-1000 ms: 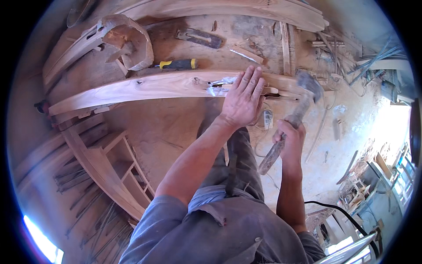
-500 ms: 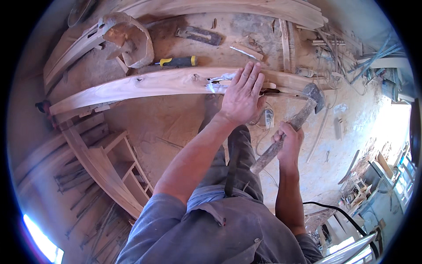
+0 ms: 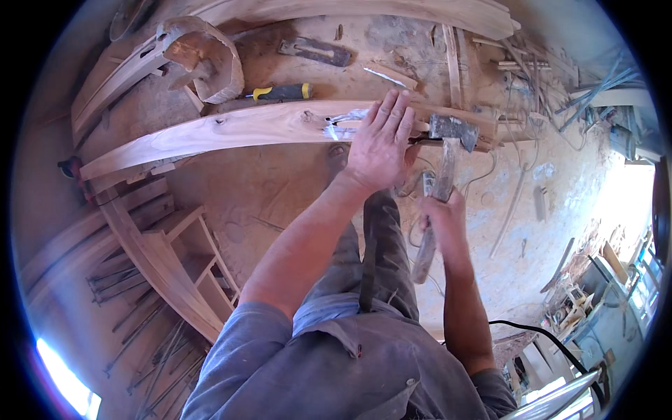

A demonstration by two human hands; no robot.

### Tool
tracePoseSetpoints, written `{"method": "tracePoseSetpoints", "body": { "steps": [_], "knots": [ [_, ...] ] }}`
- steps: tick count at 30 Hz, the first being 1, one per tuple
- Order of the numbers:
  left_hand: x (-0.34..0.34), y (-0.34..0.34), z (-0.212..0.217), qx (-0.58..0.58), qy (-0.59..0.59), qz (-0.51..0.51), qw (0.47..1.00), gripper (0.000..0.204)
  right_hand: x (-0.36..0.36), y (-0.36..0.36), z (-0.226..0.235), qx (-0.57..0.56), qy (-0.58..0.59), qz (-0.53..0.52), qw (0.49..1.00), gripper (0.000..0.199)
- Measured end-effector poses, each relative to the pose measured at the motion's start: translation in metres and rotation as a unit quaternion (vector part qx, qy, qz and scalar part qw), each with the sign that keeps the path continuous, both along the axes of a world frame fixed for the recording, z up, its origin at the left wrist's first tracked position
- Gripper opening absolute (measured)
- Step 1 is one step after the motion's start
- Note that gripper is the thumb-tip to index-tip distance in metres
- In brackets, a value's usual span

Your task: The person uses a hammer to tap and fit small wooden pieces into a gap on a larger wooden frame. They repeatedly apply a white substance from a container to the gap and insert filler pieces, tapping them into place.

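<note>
A long, slightly curved wooden board (image 3: 269, 119) lies across the workbench in front of me. My left hand (image 3: 381, 143) rests on it with the fingers stretched out, over a joint smeared with white glue (image 3: 341, 131). Closed round the wooden handle of a hammer (image 3: 455, 131) is my right hand (image 3: 446, 218). The hammer's head is just right of my left hand, against or very near the end of a small wood piece (image 3: 421, 127) showing beyond my fingers. Whether they touch, I cannot tell.
Behind the board lie a yellow and black screwdriver (image 3: 283, 92), a flat slotted metal piece (image 3: 315, 52) and a glue-smeared wood offcut (image 3: 389, 75). A rough round wooden vessel (image 3: 210, 66) stands at the far left. A wooden frame (image 3: 157, 266) fills the left side.
My right hand has swung the hammer to the left, bringing its head from the board's right part to beside my left hand. The left hand stays on the joint.
</note>
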State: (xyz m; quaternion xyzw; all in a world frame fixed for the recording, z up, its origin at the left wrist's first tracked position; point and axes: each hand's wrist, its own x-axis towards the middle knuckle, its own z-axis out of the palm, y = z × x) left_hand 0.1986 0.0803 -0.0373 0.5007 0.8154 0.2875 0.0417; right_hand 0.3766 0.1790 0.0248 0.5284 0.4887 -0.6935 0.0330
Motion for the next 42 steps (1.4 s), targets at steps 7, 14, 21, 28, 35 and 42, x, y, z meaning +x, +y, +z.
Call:
{"method": "tracePoseSetpoints", "body": {
  "steps": [7,14,21,28,35,42],
  "knots": [
    [0.001,0.000,0.001,-0.010,-0.013,0.002,1.000,0.072,-0.004,-0.008,0.003,0.019,0.000,-0.140,0.990,0.019],
    [-0.002,-0.003,0.002,-0.032,-0.005,-0.005,0.999,0.074,-0.006,-0.007,0.002,0.023,-0.002,-0.045,0.999,0.016],
    [0.000,-0.004,0.004,-0.029,-0.017,0.007,0.999,0.074,-0.007,-0.013,0.002,-0.007,-0.011,-0.035,0.999,0.016],
    [-0.004,-0.007,0.007,-0.046,-0.011,-0.004,0.999,0.074,-0.010,-0.010,0.002,-0.032,0.021,-0.082,0.996,0.017],
    [-0.005,-0.005,0.006,-0.050,0.009,-0.006,0.999,0.076,-0.004,-0.010,-0.004,-0.012,0.024,0.026,0.999,0.017],
    [-0.020,-0.024,0.002,-0.074,0.054,-0.024,0.995,0.071,-0.001,0.008,-0.005,-0.053,0.062,-0.182,0.980,0.013]
  ]
}}
